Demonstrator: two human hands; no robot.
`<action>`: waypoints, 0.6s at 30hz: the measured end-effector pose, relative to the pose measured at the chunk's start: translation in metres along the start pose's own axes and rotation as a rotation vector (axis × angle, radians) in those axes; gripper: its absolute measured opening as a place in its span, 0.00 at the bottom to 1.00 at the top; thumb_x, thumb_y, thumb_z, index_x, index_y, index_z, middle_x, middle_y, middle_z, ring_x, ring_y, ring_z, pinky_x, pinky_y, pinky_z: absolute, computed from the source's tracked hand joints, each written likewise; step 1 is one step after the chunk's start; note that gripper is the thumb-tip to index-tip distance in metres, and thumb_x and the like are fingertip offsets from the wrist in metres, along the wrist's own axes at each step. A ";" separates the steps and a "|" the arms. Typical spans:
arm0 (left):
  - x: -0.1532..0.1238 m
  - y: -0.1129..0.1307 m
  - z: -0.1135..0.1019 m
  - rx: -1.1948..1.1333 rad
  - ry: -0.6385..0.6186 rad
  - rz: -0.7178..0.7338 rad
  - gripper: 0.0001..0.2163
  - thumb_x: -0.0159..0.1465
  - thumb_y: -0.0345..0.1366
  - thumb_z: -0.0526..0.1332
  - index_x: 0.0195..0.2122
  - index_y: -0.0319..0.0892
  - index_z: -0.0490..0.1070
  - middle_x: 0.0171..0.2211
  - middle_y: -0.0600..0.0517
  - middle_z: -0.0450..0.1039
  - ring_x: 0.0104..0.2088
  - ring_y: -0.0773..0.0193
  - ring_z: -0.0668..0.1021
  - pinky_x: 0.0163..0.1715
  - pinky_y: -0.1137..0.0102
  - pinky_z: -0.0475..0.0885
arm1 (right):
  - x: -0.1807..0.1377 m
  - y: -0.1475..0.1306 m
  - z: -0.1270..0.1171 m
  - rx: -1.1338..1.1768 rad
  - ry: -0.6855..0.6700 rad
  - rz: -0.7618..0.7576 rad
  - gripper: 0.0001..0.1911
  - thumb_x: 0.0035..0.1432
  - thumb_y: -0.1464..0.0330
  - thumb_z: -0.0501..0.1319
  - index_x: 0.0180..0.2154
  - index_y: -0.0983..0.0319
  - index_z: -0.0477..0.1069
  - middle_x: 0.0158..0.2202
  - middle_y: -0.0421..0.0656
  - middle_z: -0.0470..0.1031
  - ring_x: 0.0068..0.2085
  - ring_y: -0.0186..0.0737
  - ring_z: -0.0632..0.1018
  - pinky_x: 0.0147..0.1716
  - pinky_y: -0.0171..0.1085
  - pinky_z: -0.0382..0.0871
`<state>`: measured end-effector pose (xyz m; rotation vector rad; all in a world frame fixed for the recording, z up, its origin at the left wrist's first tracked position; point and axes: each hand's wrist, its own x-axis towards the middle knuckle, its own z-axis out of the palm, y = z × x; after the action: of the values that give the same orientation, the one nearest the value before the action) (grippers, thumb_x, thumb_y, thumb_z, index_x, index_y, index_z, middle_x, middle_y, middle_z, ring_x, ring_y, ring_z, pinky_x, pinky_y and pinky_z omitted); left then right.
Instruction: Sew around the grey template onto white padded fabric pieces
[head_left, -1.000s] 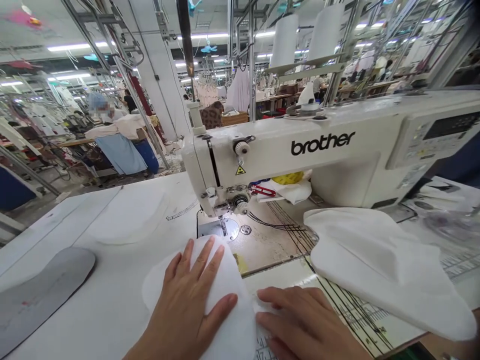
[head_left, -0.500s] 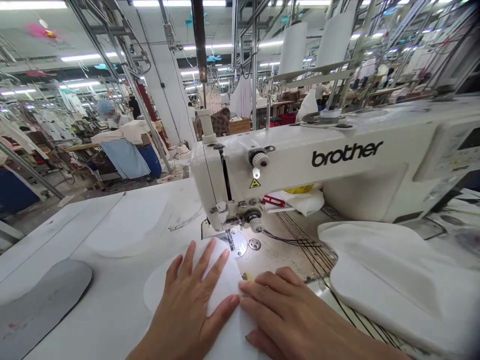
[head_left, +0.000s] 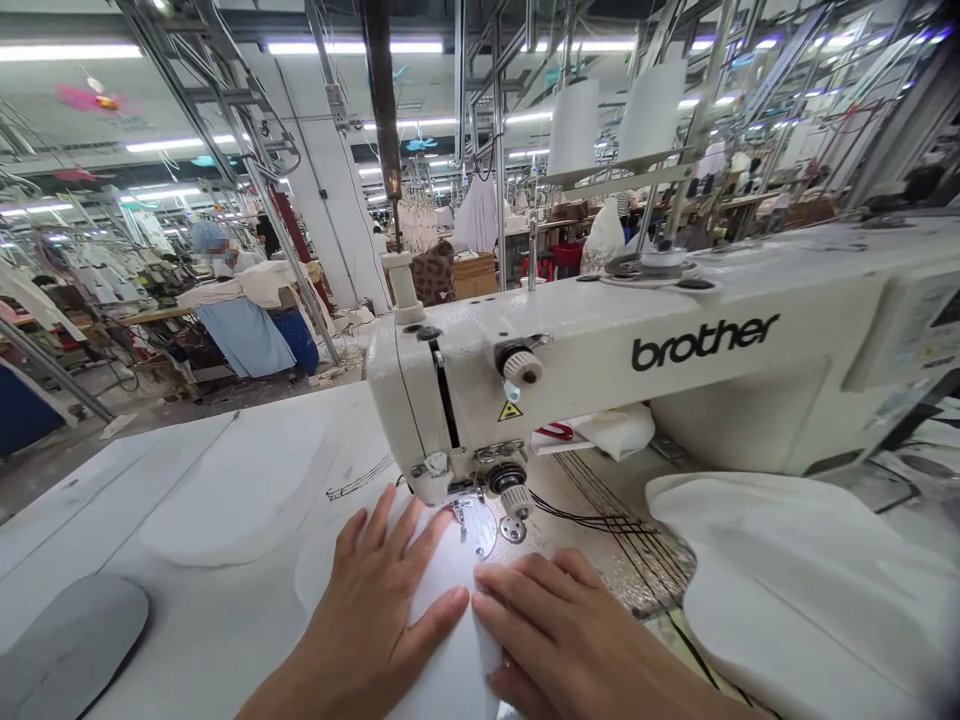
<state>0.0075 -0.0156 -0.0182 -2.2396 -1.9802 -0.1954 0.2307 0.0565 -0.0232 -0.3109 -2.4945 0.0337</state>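
My left hand (head_left: 382,600) lies flat with its fingers spread on a white fabric piece (head_left: 442,665). Its fingertips reach close beside the presser foot (head_left: 460,518) of a white sewing machine (head_left: 585,330). At the fabric's right edge, my right hand (head_left: 559,620) has its fingers close together and bent, with the fingertips on the edge. Its thumb is partly hidden, low by the same edge. The fabric's front end runs under my left fingers toward the lit needle plate (head_left: 484,530).
White rounded pieces (head_left: 232,500) lie at left, with a grey template (head_left: 75,640) nearer. More white fabric (head_left: 817,580) lies at right. Behind the machine's needle end is a red-handled tool (head_left: 556,432). Thread cones (head_left: 574,125) stand above; a person (head_left: 225,255) sits farther back.
My hands and the fabric sit farther forward relative to the machine, the left fingertips now nearer the presser foot. The machine and table appear lower as the view shifts.
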 end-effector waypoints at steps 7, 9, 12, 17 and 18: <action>0.015 -0.001 -0.011 -0.061 -0.013 0.011 0.21 0.68 0.52 0.50 0.57 0.49 0.67 0.52 0.49 0.72 0.59 0.44 0.67 0.58 0.43 0.59 | 0.004 0.000 -0.005 0.012 -0.081 0.088 0.16 0.65 0.65 0.57 0.52 0.62 0.67 0.50 0.44 0.74 0.45 0.42 0.73 0.40 0.41 0.67; 0.017 -0.001 -0.011 -0.063 -0.008 0.004 0.22 0.68 0.52 0.50 0.56 0.48 0.68 0.51 0.48 0.73 0.59 0.44 0.67 0.58 0.42 0.59 | 0.003 0.000 -0.007 0.003 -0.118 0.105 0.17 0.65 0.64 0.57 0.54 0.62 0.66 0.51 0.45 0.73 0.46 0.43 0.72 0.41 0.42 0.68; 0.016 0.001 -0.013 -0.059 -0.033 -0.025 0.23 0.68 0.53 0.49 0.58 0.48 0.66 0.55 0.47 0.71 0.61 0.42 0.64 0.58 0.40 0.58 | 0.003 -0.001 -0.009 0.024 -0.144 0.104 0.17 0.66 0.64 0.56 0.54 0.61 0.66 0.52 0.45 0.72 0.47 0.43 0.72 0.42 0.42 0.68; 0.009 0.012 -0.023 -0.093 -0.155 -0.118 0.30 0.67 0.59 0.43 0.65 0.48 0.58 0.66 0.45 0.58 0.67 0.38 0.53 0.60 0.38 0.53 | 0.003 -0.002 -0.013 0.011 -0.053 0.001 0.14 0.67 0.61 0.55 0.50 0.62 0.70 0.47 0.43 0.76 0.45 0.42 0.75 0.40 0.40 0.69; 0.007 0.013 -0.026 -0.106 -0.174 -0.131 0.32 0.67 0.60 0.42 0.66 0.48 0.56 0.67 0.45 0.55 0.68 0.38 0.50 0.61 0.38 0.52 | 0.004 -0.002 -0.013 -0.004 -0.015 -0.038 0.15 0.68 0.61 0.54 0.49 0.62 0.70 0.46 0.43 0.77 0.44 0.41 0.76 0.39 0.40 0.69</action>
<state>0.0217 -0.0151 0.0083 -2.2611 -2.2593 -0.1256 0.2351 0.0549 -0.0105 -0.2657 -2.5151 0.0162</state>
